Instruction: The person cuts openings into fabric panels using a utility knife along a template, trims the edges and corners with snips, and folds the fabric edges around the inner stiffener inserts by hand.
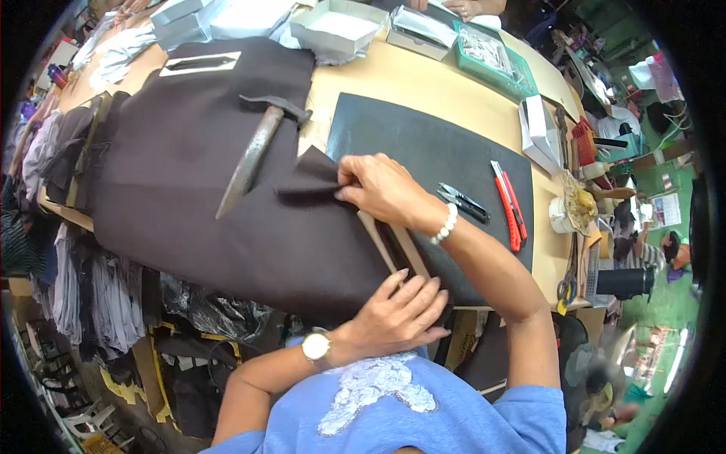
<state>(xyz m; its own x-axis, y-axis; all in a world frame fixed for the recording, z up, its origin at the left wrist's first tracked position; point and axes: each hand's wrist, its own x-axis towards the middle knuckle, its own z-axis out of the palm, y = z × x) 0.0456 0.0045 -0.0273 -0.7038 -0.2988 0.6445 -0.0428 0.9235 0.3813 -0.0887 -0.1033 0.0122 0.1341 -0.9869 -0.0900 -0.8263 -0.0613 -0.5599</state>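
Observation:
Dark brown fabric [174, 159] is spread over the left of the table, with a slit edged by pale strips [382, 242] near its front right edge. My right hand [378, 185], with a white bead bracelet, pinches a raised fold of the fabric just above these strips. My left hand [401, 314], with a watch at the wrist, rests with its fingers outstretched at the strips' near end. A hammer [253, 155] lies on the fabric left of my right hand. To the right, thread snips [465, 203] and a red utility knife [510, 208] lie on a black mat [423, 136].
Open white boxes [336, 26] and a green tray [495, 60] line the far side. A white box [538, 132] and a tub [561, 216] stand at the right edge. Another person's hand [463, 7] shows at the top. Cloth pieces [113, 303] hang at left.

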